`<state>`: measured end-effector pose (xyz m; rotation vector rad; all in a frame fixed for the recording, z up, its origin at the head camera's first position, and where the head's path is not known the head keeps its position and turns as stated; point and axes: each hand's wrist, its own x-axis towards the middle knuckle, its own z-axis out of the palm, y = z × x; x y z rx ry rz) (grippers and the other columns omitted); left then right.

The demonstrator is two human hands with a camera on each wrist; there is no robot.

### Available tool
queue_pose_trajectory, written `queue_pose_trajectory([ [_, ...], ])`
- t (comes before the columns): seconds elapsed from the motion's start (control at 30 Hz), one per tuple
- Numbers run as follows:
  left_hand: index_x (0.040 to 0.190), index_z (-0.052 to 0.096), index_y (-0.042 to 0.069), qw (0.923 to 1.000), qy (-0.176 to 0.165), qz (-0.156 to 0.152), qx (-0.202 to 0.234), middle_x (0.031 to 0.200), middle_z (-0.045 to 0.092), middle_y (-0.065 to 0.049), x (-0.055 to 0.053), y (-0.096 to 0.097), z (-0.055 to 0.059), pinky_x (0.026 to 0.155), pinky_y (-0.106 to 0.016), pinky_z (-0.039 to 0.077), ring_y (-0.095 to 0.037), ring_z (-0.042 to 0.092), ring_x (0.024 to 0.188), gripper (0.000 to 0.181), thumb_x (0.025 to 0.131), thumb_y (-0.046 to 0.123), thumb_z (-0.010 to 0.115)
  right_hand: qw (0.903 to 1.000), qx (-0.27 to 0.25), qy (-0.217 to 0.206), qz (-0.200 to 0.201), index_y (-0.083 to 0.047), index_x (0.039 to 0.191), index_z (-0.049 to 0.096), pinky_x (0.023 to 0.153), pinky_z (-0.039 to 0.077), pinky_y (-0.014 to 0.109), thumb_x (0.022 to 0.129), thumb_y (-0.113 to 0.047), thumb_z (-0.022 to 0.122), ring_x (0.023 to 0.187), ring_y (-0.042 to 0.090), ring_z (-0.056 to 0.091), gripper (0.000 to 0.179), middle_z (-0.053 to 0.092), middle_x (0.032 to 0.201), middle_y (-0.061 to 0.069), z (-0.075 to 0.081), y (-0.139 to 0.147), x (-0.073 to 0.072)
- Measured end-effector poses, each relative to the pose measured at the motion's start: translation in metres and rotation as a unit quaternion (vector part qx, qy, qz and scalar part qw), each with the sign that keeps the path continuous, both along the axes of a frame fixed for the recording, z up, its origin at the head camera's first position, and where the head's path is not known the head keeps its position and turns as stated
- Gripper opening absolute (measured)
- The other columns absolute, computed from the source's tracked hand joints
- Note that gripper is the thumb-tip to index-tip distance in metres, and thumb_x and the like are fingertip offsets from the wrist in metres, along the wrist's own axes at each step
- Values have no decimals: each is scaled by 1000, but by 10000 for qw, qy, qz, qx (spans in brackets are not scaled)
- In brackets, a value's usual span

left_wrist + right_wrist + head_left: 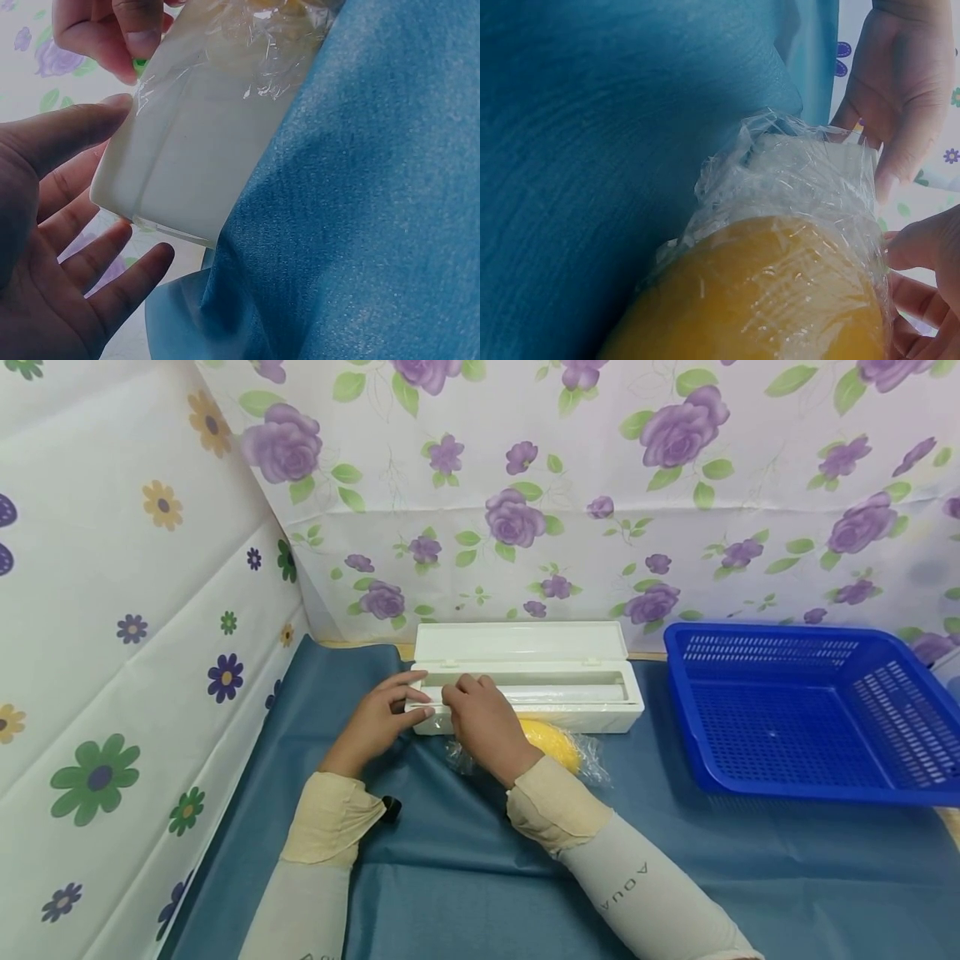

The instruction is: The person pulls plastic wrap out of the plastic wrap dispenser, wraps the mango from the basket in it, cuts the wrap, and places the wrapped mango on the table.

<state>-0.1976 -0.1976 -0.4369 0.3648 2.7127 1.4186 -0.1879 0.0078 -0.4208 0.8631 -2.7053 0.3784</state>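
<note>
A white plastic-wrap dispenser box (611, 720) lies with its lid (521, 642) raised, a pale roll (566, 693) inside. Against its left end rests my left hand (375, 720), fingers spread and fairly straight; the left wrist view shows that hand (56, 217) around the box corner (180, 180). With curled fingers, my right hand (486, 714) pinches at the plastic wrap along the box's front edge; its fingertips are partly hidden. Below that wrist lies a rounded yellow thing (553, 742) in crinkled clear wrap (787, 176), its kind unclear.
To the right stands a blue plastic basket (795, 781) with slotted walls. A blue-green cloth (480, 902) covers the table, folded up near the box's left front. Flowered sheets (517, 518) hang behind and on the left.
</note>
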Motion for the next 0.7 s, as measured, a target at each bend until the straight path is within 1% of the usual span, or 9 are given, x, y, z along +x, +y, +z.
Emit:
queue_pose_trajectory([
  [0.1, 113, 76, 12, 10000, 6, 2, -29, 157, 47, 0, 0, 0, 0, 98, -45, 47, -27, 47, 139, 22, 95, 24, 73, 10000, -6, -16, 19, -12, 110, 69, 77, 50, 33, 102, -14, 61, 84, 23, 53, 12, 66, 104, 7, 0, 1, 0],
  [0.3, 112, 76, 11, 10000, 6, -2, -21, 156, 47, 0, 0, 0, 0, 101, -47, 47, -27, 44, 143, 22, 94, 24, 73, 10000, -63, 2, 41, -12, 109, 69, 77, 50, 34, 102, -14, 61, 84, 23, 53, 11, 66, 104, 7, 0, 3, 0],
  [0.7, 112, 76, 11, 10000, 12, 8, -41, 156, 47, 0, -1, -1, -1, 99, -46, 48, -26, 46, 140, 22, 94, 24, 74, 10000, -15, -20, 22, -13, 108, 68, 78, 50, 33, 102, -14, 60, 86, 23, 53, 10, 65, 104, 6, -2, 5, -1],
])
